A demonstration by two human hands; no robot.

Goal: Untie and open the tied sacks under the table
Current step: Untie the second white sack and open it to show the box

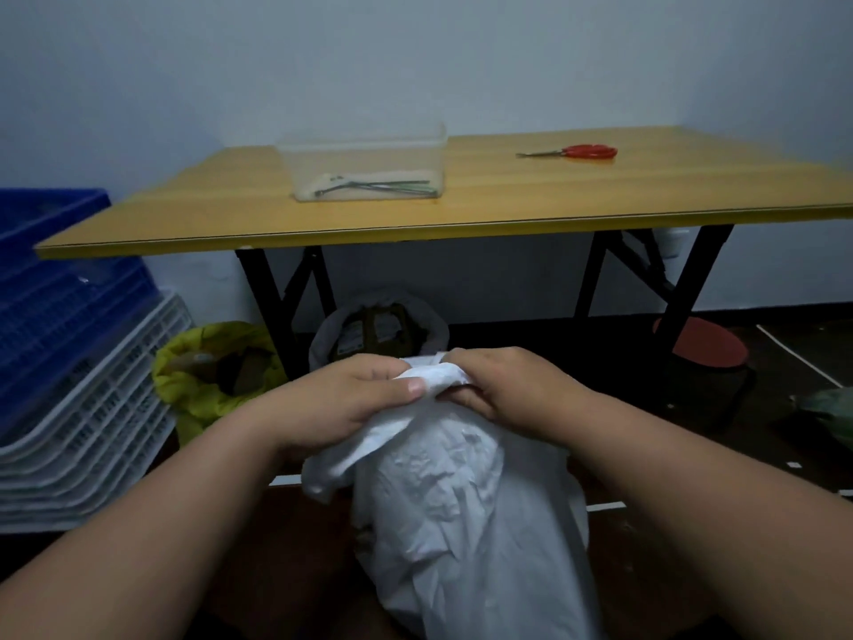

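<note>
White sack (461, 524) stood on floor in front of table (461, 210), neck gathered between both hands. Left hand (355, 399) curled round bunched neck, thumb pressed flat on fabric. Right hand (503, 385) pinched same bunch, fingertips tucked in. Grey sack (323, 344) under table gaped open; label inside unreadable. Yellow sack (194, 385) left of table leg, open.
</note>
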